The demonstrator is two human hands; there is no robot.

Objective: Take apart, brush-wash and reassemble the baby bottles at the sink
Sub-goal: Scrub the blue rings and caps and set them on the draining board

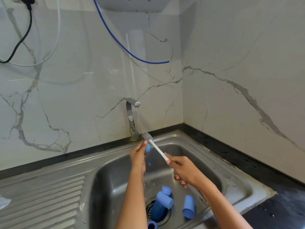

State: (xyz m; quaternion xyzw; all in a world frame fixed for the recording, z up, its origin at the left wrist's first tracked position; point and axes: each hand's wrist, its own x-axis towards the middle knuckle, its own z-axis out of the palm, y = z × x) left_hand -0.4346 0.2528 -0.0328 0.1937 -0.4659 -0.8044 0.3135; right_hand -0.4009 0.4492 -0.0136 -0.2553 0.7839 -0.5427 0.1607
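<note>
Brushed stainless-steel sink [165,146]: dull satin sheen, ribbed drainboard pressed into the same sheet; chrome-look metal tap [131,116] is shinier. Glossy white marble-look wall panels [82,83] with grey veins, reflective. Black speckled stone-like countertop [247,156], semi-gloss. Matt blue plastic bottle parts [189,206], smooth. Brush with smooth white plastic handle [158,150] and grey bristled head. Thin glossy blue tube [118,42], black rubbery cable [21,38]

Blue bottle parts [188,207] in a steel-grey sink [231,164] — white-handled, grey-bristled brush [157,149], grey-veined white marble wall [82,80].
</note>
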